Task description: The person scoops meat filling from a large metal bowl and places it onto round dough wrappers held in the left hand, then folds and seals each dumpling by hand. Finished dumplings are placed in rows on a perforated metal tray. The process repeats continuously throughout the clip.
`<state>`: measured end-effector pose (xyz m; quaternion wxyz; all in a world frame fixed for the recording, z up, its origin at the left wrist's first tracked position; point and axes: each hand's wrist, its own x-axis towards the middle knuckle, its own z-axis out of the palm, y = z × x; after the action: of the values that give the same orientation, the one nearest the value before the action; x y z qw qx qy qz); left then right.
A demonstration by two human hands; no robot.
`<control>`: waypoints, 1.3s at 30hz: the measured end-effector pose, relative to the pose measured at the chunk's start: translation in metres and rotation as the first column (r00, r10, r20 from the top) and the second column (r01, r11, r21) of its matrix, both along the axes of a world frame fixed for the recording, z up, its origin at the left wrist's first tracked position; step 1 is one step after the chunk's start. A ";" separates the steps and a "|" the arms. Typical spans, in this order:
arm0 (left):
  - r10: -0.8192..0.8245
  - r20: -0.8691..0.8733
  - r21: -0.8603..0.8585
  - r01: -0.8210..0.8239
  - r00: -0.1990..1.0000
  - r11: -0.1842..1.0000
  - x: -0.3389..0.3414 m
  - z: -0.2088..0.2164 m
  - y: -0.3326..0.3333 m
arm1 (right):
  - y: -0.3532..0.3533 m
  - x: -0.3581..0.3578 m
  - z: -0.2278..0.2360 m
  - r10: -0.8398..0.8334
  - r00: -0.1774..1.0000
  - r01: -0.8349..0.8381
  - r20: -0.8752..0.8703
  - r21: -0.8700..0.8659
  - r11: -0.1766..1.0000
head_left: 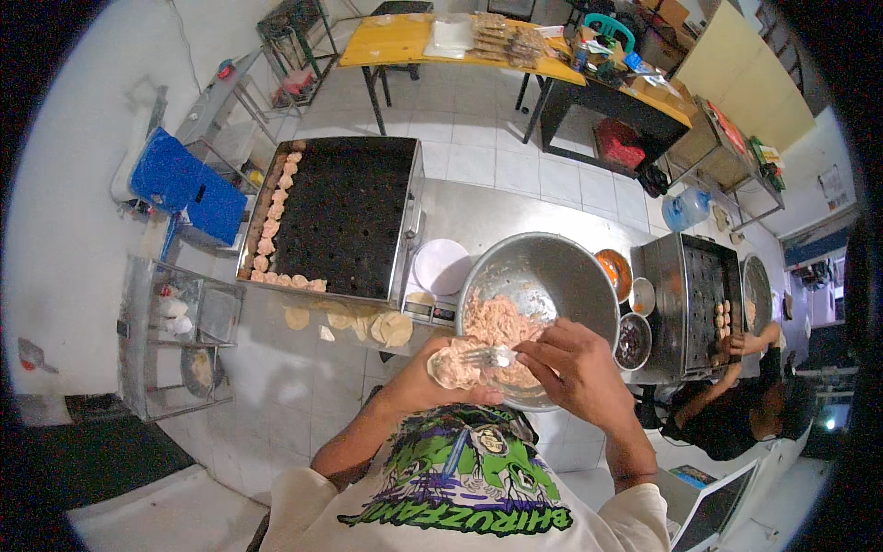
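Note:
My left hand (416,375) cups a round dough wrapper heaped with pink minced filling (451,368). In my right hand (586,370) is a metal fork (490,357), its tines pressed onto that filling. Both hands are over the near rim of a large metal bowl (584,285), in which more pink filling (497,320) lies toward the left. Loose round wrappers (394,328) rest along the counter's near edge, left of the bowl. Behind them, a square black tray (345,202) with holes carries a row of filled dumplings (273,212) down its left side and along its near edge.
A round white plate (441,267) sits on a scale beside the bowl. Small bowls, one with orange contents (613,273), stand to its right. Farther right, a co-worker (736,405) reaches over a second tray (708,267). A yellow table (405,41) holds packages at the back.

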<state>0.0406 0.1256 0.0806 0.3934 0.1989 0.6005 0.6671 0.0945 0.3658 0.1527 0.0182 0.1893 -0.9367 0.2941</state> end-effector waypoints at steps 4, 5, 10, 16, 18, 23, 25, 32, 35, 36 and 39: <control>0.056 -0.216 0.011 -0.055 0.975 0.998 -0.007 -0.009 0.005 | 0.005 -0.004 0.017 0.073 0.997 -0.068 -0.030 0.146 0.987; 0.082 -0.177 -0.054 -0.092 0.981 0.994 -0.005 -0.009 0.006 | 0.006 -0.005 0.020 0.091 0.995 -0.085 -0.030 0.172 0.982; 0.221 -0.340 -0.126 -0.277 0.914 0.953 -0.004 -0.005 0.009 | 0.005 -0.008 0.027 0.001 0.994 0.010 -0.108 0.106 0.994; 0.136 -0.296 -0.003 -0.143 0.945 0.990 -0.016 0.024 0.014 | 0.007 -0.012 0.037 0.202 0.974 -0.171 -0.104 0.249 0.953; -0.007 -0.230 -0.177 -0.035 0.973 0.984 -0.021 0.025 0.016 | 0.007 -0.018 0.043 0.174 0.973 -0.131 -0.149 0.260 0.957; 0.098 -0.258 -0.096 -0.127 0.961 0.987 -0.018 0.023 0.016 | 0.008 -0.016 0.039 0.087 0.980 -0.060 -0.176 0.155 0.986; 0.150 -0.337 0.029 -0.149 0.929 0.988 -0.016 0.029 0.014 | 0.010 -0.018 0.043 0.110 0.980 -0.082 -0.164 0.171 0.982; -0.003 -0.331 0.002 0.004 0.944 1.000 -0.028 0.024 0.007 | 0.005 -0.013 0.063 0.091 0.965 -0.036 -0.244 0.223 0.974; 0.181 -0.207 0.065 -0.171 0.961 0.983 -0.021 0.026 0.010 | 0.003 -0.012 0.063 0.060 0.959 -0.005 -0.278 0.193 0.981; 0.153 -0.242 0.046 -0.147 0.958 0.988 -0.020 0.028 0.011 | 0.001 -0.009 0.058 0.065 0.960 -0.014 -0.271 0.183 0.983; 0.084 -0.169 -0.056 -0.094 0.982 0.994 -0.014 0.048 0.009 | 0.004 -0.008 0.055 0.078 0.977 -0.040 -0.197 0.189 0.981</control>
<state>0.0269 0.1346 0.1282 0.3179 0.2140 0.6606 0.6455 0.0863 0.3699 0.2077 0.0875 0.2471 -0.9469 0.1861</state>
